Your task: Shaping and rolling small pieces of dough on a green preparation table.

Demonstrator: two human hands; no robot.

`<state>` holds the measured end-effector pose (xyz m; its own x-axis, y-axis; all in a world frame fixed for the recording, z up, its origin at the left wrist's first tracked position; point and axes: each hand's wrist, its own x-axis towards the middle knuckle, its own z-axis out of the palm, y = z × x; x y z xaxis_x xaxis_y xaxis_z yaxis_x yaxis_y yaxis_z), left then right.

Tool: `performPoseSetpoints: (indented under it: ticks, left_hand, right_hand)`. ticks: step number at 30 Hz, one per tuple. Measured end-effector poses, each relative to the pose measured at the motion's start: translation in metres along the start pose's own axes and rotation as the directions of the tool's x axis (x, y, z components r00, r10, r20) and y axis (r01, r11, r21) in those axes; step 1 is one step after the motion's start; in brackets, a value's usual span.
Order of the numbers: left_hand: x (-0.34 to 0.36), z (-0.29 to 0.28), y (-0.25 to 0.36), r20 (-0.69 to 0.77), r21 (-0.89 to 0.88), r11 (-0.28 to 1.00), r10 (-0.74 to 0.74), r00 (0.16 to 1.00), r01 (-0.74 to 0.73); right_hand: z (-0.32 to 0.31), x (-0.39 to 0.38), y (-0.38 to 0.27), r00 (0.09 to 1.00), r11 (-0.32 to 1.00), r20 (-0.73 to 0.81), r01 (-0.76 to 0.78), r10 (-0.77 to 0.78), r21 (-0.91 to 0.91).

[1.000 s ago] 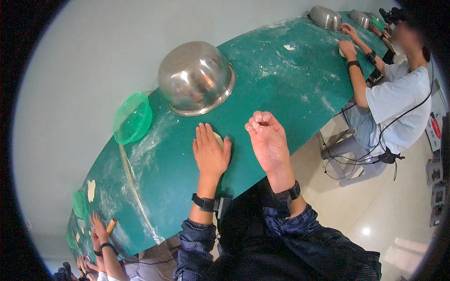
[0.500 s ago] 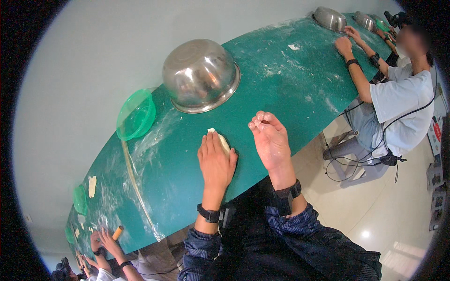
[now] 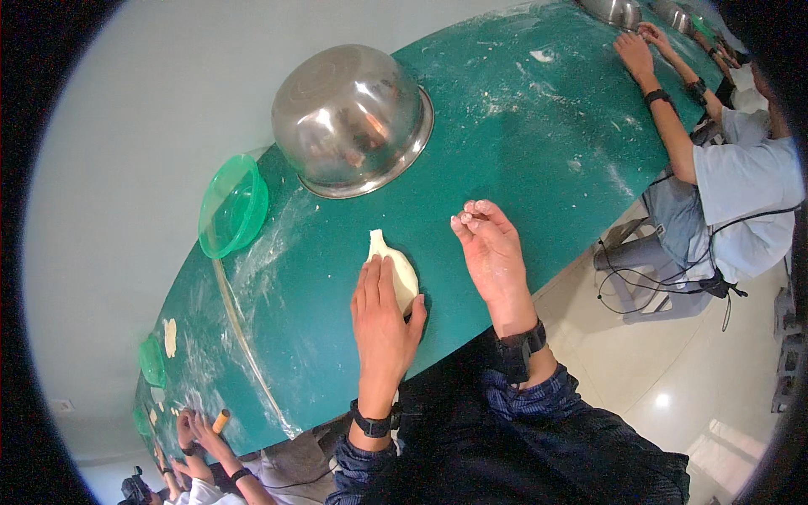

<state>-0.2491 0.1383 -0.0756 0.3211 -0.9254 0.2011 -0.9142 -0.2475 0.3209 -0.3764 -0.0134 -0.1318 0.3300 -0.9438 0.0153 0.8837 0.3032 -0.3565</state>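
A flattened, pale piece of dough (image 3: 402, 273) with a narrow tip at its far end lies on the green table (image 3: 497, 160). My left hand (image 3: 383, 313) rests flat over its near left part, fingers stretched out and thumb at the right edge, hiding some of it. To the right, my right hand (image 3: 492, 257) is raised with its palm turned up. Its floury fingers are curled and bunched at the tips; whether anything small sits between them I cannot make out.
Beyond the dough stands an upturned steel bowl (image 3: 349, 126), with a green plastic basket (image 3: 234, 206) to its left. A flour-dusted seam (image 3: 244, 349) crosses the table. Co-workers' hands (image 3: 635, 55) work at far right, others (image 3: 202, 433) at lower left near a wooden rolling pin (image 3: 220, 421).
My left hand has slid back toward me along the dough, uncovering its far part. My right hand keeps nearly the same pose. The whole view has shifted slightly.
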Motion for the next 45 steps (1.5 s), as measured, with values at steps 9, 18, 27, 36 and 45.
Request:
performPoseSetpoints:
  ticks: [9,18,27,36,45]
  left_hand:
    - [0.028,0.02,0.003,-0.058,0.169,0.985,0.054,0.997,-0.043]
    - [0.089,0.022,-0.025,0.015,0.233,0.96,0.158,0.987,-0.157]
    - [0.13,0.026,-0.055,-0.053,0.013,0.987,0.161,0.986,-0.16]
    - [0.096,0.048,-0.073,-0.279,0.035,0.976,-0.195,0.94,0.213]
    - [0.046,0.028,-0.038,-0.264,-0.073,0.996,0.021,0.964,-0.042]
  right_hand:
    - [-0.001,-0.003,0.002,0.994,0.992,0.03,-0.107,0.105,0.071]
    - [0.003,-0.003,0.005,0.997,0.997,0.014,-0.069,0.07,-0.045]
    - [0.001,-0.004,0.007,0.995,0.978,0.09,-0.016,0.035,-0.206]
    - [-0.004,-0.004,0.011,0.989,0.981,0.146,0.021,0.007,-0.193]
    - [-0.001,-0.006,0.007,0.999,0.978,0.041,0.004,0.005,-0.207]
